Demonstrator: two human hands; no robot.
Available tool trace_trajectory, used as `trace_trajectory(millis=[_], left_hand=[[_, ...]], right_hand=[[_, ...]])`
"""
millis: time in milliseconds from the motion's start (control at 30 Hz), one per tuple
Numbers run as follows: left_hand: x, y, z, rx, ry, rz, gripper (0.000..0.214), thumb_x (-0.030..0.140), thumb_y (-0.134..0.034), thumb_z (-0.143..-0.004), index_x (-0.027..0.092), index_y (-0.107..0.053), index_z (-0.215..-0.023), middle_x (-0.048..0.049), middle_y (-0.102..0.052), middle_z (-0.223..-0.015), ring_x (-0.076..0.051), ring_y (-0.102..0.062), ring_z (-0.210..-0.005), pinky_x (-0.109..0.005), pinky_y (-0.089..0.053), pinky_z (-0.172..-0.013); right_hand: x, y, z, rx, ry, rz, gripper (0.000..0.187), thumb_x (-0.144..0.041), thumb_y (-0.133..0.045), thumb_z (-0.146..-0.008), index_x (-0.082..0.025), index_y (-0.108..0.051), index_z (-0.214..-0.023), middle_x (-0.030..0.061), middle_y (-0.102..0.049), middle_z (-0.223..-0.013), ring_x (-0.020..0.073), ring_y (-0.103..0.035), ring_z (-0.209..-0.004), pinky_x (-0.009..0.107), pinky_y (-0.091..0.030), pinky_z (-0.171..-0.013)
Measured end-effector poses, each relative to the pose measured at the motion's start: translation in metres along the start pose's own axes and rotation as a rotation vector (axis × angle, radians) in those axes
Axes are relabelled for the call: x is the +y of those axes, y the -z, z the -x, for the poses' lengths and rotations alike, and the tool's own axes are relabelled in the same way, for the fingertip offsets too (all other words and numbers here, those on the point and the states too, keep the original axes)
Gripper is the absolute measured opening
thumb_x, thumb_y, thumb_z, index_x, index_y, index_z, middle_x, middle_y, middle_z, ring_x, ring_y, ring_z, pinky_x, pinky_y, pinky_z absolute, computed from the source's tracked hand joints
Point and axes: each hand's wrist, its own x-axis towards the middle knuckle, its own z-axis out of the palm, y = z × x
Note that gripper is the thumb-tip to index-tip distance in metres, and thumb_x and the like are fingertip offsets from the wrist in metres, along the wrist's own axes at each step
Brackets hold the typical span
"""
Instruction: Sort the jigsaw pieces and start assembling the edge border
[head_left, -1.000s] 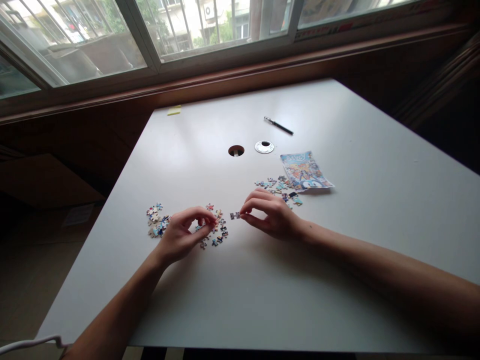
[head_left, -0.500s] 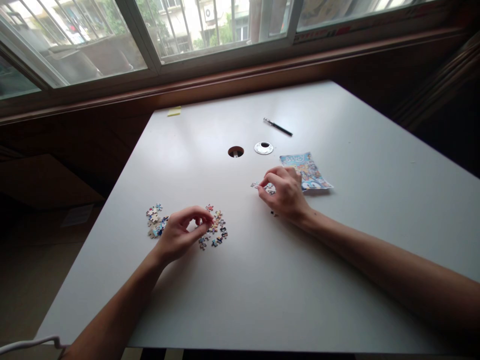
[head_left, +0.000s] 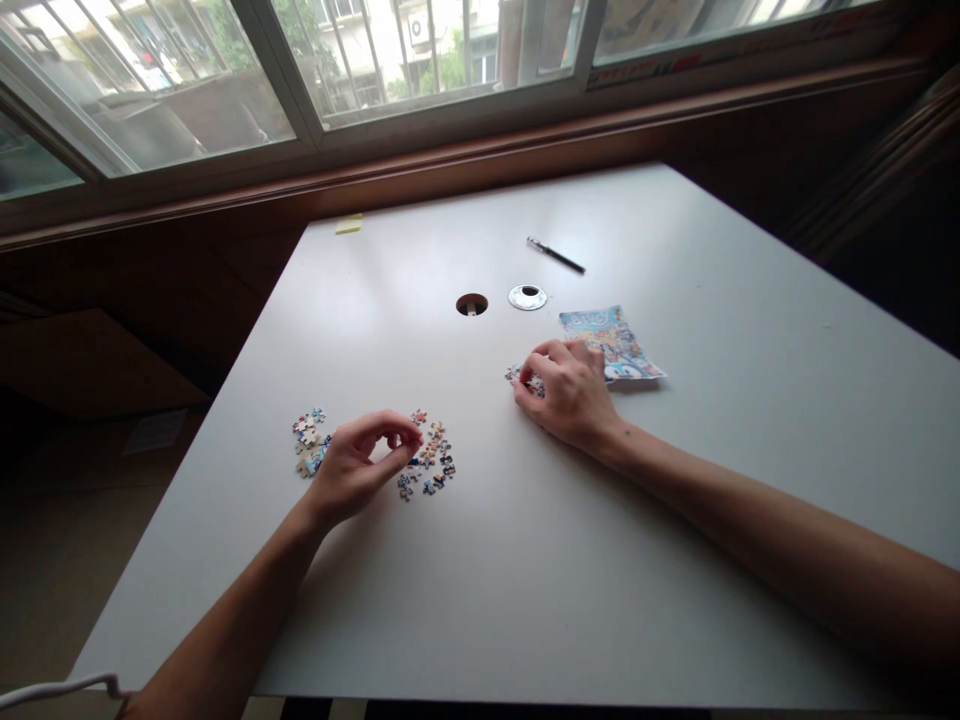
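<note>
Small jigsaw puzzle pieces lie in three groups on the white table (head_left: 480, 580). My left hand (head_left: 364, 462) is poised between the left pieces (head_left: 307, 437) and the middle pieces (head_left: 436, 458), thumb and forefinger pinched together. Whatever is between those fingertips is too small to make out. Farther right, my right hand (head_left: 570, 392) rests over another cluster of puzzle pieces (head_left: 514, 374) with its fingers curled and the thumb drawn in. Its fingertips are down among these pieces, and the hand hides part of the cluster. Any piece in its grip is hidden.
A colourful printed sheet (head_left: 622, 350) lies just beyond my right hand. Behind it are a round metal cover (head_left: 528, 297), a hole (head_left: 472, 304) in the tabletop and a black pen (head_left: 556, 255). A yellow sticky note (head_left: 349, 224) sits near the far left corner, below the window.
My right hand has lowered slightly towards me, its fingers curling further over the right-hand pieces. My left hand has drawn back a little to the left, still pinched.
</note>
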Motion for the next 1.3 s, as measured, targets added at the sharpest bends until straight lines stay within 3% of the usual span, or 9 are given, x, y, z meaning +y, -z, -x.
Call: trace_trajectory(millis=[133,267,367,500,633,733,1033,1167,1300], left_hand=[[-0.001,0.015,-0.004,0.095,-0.079,-0.019,0.007,0.018,-0.072,-0.085,0.018,-0.073,-0.091,-0.0069,-0.072,-0.088,-0.020,-0.064,-0.085,-0.032,-0.051,-0.077],[-0.007,0.054,-0.010,0.454,-0.089,-0.228,0.010,0.023,-0.073,-0.081,0.019,-0.072,-0.090,-0.0039,-0.072,-0.086,-0.019,-0.066,-0.085,-0.031,-0.049,-0.080],[-0.013,0.085,-0.012,0.633,0.048,-0.582,0.012,0.026,-0.068,-0.082,0.021,-0.073,-0.091,-0.0028,-0.074,-0.092,-0.019,-0.065,-0.085,-0.030,-0.047,-0.078],[-0.018,0.108,-0.009,0.533,0.260,-0.871,0.020,0.027,-0.061,-0.081,0.024,-0.075,-0.094,-0.0010,-0.075,-0.097,-0.020,-0.065,-0.085,-0.031,-0.047,-0.078],[-0.016,0.108,-0.006,0.270,0.411,-1.040,0.022,0.036,-0.063,-0.079,0.028,-0.075,-0.096,0.0003,-0.073,-0.100,-0.023,-0.065,-0.090,-0.034,-0.045,-0.081],[-0.014,0.106,-0.005,0.185,0.468,-1.094,0.020,0.041,-0.065,-0.077,0.029,-0.074,-0.092,0.0011,-0.072,-0.099,-0.023,-0.066,-0.088,-0.035,-0.042,-0.082],[-0.025,0.109,-0.005,0.183,0.510,-1.050,0.023,0.044,-0.065,-0.079,0.026,-0.071,-0.092,-0.0006,-0.071,-0.106,-0.022,-0.067,-0.091,-0.040,-0.036,-0.095],[-0.020,0.104,-0.007,0.214,0.487,-0.991,0.019,0.038,-0.067,-0.077,0.024,-0.069,-0.090,-0.0010,-0.072,-0.093,-0.023,-0.066,-0.089,-0.047,-0.036,-0.099],[-0.014,0.095,-0.009,0.302,0.328,-0.506,0.021,0.037,-0.072,-0.076,0.019,-0.068,-0.085,-0.0046,-0.071,-0.084,-0.021,-0.067,-0.082,-0.036,-0.050,-0.082]], right_hand=[[0.002,-0.002,0.001,0.013,0.021,-0.007,0.016,-0.034,-0.060,-0.089,-0.020,-0.068,-0.085,0.0084,-0.067,-0.103,0.0279,-0.048,-0.101,0.042,-0.028,-0.086],[0.002,-0.003,0.002,0.040,0.062,-0.022,0.014,-0.031,-0.059,-0.090,-0.021,-0.068,-0.088,0.0075,-0.068,-0.103,0.0280,-0.050,-0.104,0.043,-0.027,-0.089],[0.002,-0.003,0.002,0.058,0.087,-0.015,0.014,-0.030,-0.059,-0.090,-0.021,-0.070,-0.091,0.0075,-0.069,-0.103,0.0285,-0.051,-0.104,0.043,-0.027,-0.088],[0.002,-0.004,0.002,0.073,0.110,-0.004,0.016,-0.030,-0.059,-0.090,-0.022,-0.072,-0.091,0.0078,-0.070,-0.103,0.0288,-0.052,-0.101,0.043,-0.027,-0.087],[0.002,-0.004,0.001,0.075,0.125,-0.005,0.016,-0.030,-0.058,-0.090,-0.022,-0.072,-0.091,0.0075,-0.070,-0.103,0.0280,-0.052,-0.100,0.042,-0.027,-0.086],[0.001,-0.003,0.001,0.073,0.118,-0.013,0.016,-0.030,-0.058,-0.090,-0.022,-0.072,-0.091,0.0069,-0.070,-0.101,0.0276,-0.053,-0.100,0.042,-0.027,-0.087],[0.000,-0.002,0.001,0.071,0.120,-0.034,0.014,-0.027,-0.058,-0.089,-0.022,-0.071,-0.091,0.0076,-0.070,-0.102,0.0282,-0.054,-0.101,0.042,-0.028,-0.088],[0.000,-0.003,0.002,0.070,0.115,-0.040,0.015,-0.027,-0.057,-0.090,-0.022,-0.071,-0.091,0.0067,-0.070,-0.102,0.0277,-0.054,-0.101,0.042,-0.028,-0.088],[0.000,-0.002,0.002,0.059,0.113,-0.044,0.015,-0.027,-0.057,-0.090,-0.022,-0.071,-0.092,0.0068,-0.070,-0.102,0.0274,-0.054,-0.100,0.042,-0.028,-0.089]])
